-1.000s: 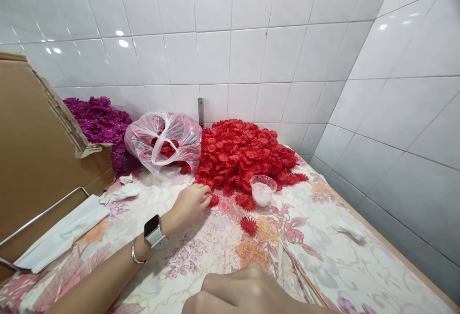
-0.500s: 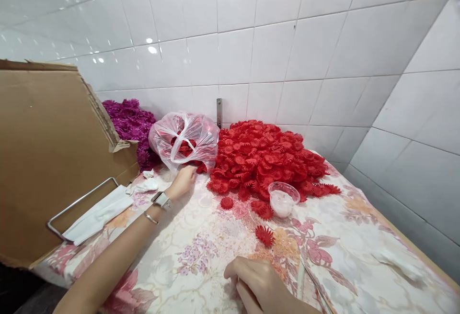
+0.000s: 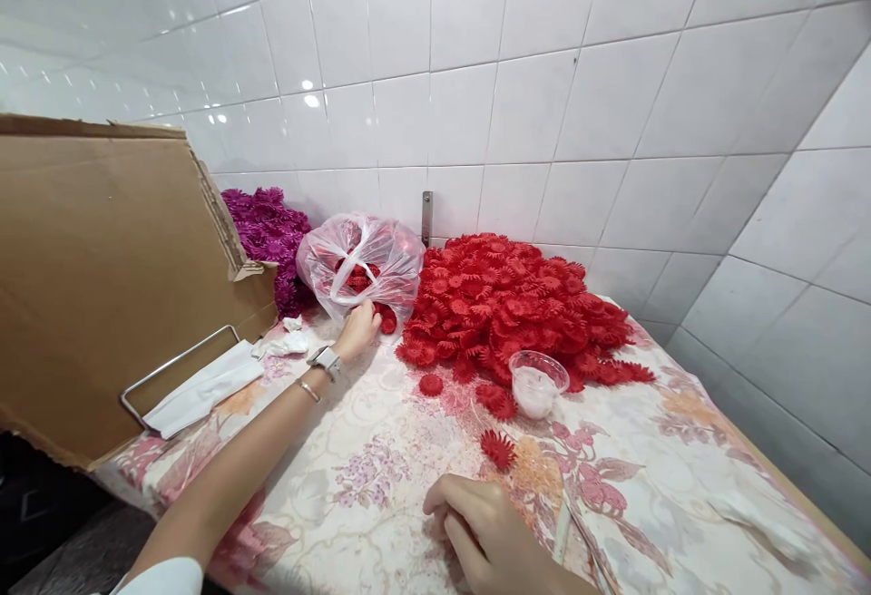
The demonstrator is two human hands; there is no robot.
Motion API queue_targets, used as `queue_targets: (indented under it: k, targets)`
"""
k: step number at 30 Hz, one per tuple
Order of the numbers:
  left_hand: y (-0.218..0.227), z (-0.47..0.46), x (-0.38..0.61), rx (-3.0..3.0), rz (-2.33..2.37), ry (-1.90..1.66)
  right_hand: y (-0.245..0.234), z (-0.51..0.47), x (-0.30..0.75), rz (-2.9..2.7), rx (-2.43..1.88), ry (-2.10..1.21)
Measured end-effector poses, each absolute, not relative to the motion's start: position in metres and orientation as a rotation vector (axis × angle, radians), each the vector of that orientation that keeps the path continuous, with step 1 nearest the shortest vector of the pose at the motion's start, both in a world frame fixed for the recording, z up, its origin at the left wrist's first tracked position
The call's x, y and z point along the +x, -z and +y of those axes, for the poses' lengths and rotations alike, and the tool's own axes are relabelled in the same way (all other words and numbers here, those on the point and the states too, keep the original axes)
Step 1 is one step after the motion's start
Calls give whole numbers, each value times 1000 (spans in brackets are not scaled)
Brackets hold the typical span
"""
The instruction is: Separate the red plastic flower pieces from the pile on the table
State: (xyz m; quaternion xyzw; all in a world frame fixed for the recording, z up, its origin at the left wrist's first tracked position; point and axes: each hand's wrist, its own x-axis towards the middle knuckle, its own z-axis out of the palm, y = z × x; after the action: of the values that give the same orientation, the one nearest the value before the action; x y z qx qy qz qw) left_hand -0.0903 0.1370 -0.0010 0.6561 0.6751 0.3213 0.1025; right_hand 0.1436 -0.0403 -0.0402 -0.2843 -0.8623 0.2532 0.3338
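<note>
My left hand (image 3: 357, 329) reaches out to the mouth of a clear plastic bag (image 3: 360, 264) holding red flower heads. Its fingers are curled at the bag's lower edge, next to a red flower there. A large heap of red plastic flower heads (image 3: 517, 305) lies to the right of the bag. My right hand (image 3: 486, 531) rests near me on the flowered tablecloth (image 3: 381, 477), fingers curled under; what it holds is hidden. Loose red flowers lie between the hands, one (image 3: 497, 448) just beyond my right hand.
A small clear cup (image 3: 537, 383) with white stuff stands by the heap. Purple flowers (image 3: 269, 232) are piled at the back left. A cardboard sheet (image 3: 102, 268) leans at the left, with a metal rail (image 3: 178, 363) and white cloth (image 3: 204, 386). Thin sticks (image 3: 578, 531) lie at right. Tiled walls enclose the corner.
My left hand has moved from the edge of the red heap leftward and farther back to the plastic bag. My right hand has shifted slightly and its fingers show more.
</note>
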Motion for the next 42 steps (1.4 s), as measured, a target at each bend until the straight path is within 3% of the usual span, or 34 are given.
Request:
queue_targets:
  k: [7,13,17,21,28,42]
  targets:
    - [-4,92,-62,1848,1522,-1197,45,-37,142,-2218,-747,-811]
    - [-6,56,-30,1800,1132,-1087,36,-36,143,-1957,-959,-964]
    - [-5,36,-20,2095,975,-1031,18,-28,147,-1491,-1151,-1120]
    - [-1,24,-15,2219,873,-975,8,-20,150,-1433,-1178,-1192]
    - [8,20,-7,1413,673,-845,15,-18,154,-1395,-1159,-1069]
    - [10,18,-1,1021,771,-941,20,-19,151,-1304,-1124,-1261]
